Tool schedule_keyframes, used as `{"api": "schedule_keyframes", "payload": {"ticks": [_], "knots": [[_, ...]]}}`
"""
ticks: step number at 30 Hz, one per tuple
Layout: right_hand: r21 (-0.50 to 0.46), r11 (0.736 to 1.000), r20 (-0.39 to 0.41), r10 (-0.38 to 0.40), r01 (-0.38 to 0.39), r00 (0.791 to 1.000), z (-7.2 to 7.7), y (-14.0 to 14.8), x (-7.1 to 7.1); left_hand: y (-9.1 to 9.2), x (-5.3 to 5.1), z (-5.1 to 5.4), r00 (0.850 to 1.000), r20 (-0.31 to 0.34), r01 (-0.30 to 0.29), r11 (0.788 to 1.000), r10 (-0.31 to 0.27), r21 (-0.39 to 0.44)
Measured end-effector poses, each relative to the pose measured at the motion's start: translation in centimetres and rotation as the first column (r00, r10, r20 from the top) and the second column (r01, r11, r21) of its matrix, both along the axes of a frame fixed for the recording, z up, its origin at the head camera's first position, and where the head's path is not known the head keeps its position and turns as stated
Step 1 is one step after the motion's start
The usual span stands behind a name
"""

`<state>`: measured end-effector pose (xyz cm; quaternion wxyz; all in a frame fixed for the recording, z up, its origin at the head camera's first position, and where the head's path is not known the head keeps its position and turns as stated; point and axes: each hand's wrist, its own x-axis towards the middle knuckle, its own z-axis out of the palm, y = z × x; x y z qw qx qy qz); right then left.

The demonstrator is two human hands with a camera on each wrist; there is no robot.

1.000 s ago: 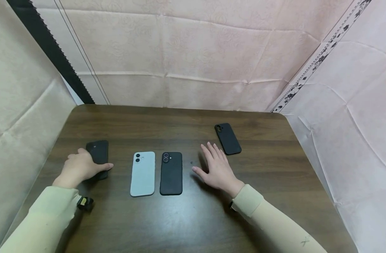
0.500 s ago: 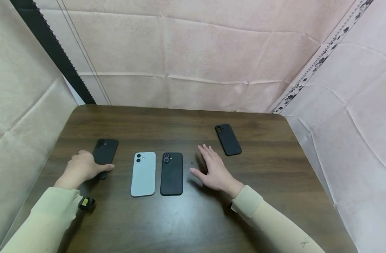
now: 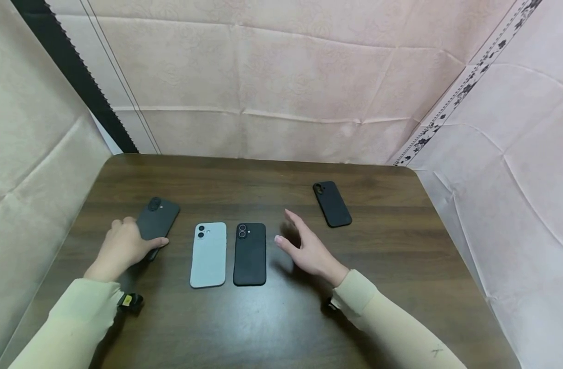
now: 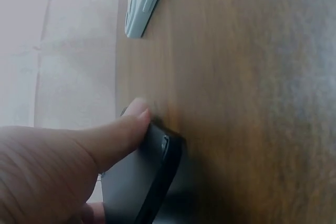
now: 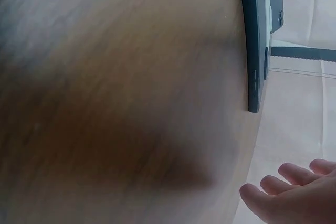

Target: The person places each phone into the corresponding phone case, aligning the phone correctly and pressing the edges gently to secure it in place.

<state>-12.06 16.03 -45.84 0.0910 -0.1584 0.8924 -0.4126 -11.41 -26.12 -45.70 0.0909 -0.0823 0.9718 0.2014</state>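
Note:
My left hand (image 3: 122,243) grips a dark phone (image 3: 160,221) by its lower part, thumb along one side, the fingers mostly hidden behind. The phone's far end, with its camera bump, tilts up off the table. In the left wrist view, the thumb (image 4: 113,142) presses against the phone's edge. To the right of that hand, a light blue phone (image 3: 208,256) and a black phone (image 3: 250,256) lie side by side, camera ends away from me. My right hand (image 3: 313,256) hovers over the table right of the black phone, fingers extended, holding nothing.
A black phone case (image 3: 332,204) with a camera cutout lies slanted at the back right, beyond my right hand. The brown wooden table (image 3: 272,328) has rounded far corners. Pale cloth (image 3: 281,92) hangs around its back and sides.
The phone in my left hand has turned clockwise, its far end swinging right and rising so the camera bump shows. My right hand has shifted slightly left and rolled onto its side.

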Motion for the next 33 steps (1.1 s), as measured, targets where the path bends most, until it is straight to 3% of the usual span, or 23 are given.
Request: {"api": "schedule_keyframes", "payload": {"ticks": [7, 15, 21, 27, 33], "knots": [[-0.083, 0.996, 0.039, 0.032, -0.029, 0.999, -0.1, -0.5, -0.1, -0.1, 0.0, 0.7, 0.999, 0.017, -0.028, 0.994, 0.027, 0.104], [-0.169, 0.983, 0.072, 0.081, -0.068, 0.994, -0.1, -1.2, -0.3, 0.5, 0.4, 1.4, 0.992, -0.123, 0.014, 0.971, 0.016, 0.240], [-0.205, 0.977, 0.081, 0.081, -0.063, 0.993, -0.2, -1.6, -0.4, 1.7, 0.5, 2.0, 0.979, -0.197, 0.016, 0.948, 0.049, 0.317], [-0.236, 0.970, 0.061, 0.080, -0.063, 0.995, -0.5, -2.0, -0.7, 4.0, 1.0, 3.3, 0.982, -0.189, 0.053, 0.913, 0.027, 0.405], [-0.266, 0.962, 0.065, 0.077, -0.057, 0.995, -0.4, -2.3, -0.7, 6.2, 1.5, 3.6, 0.976, -0.215, 0.142, 0.850, -0.035, 0.507]]}}
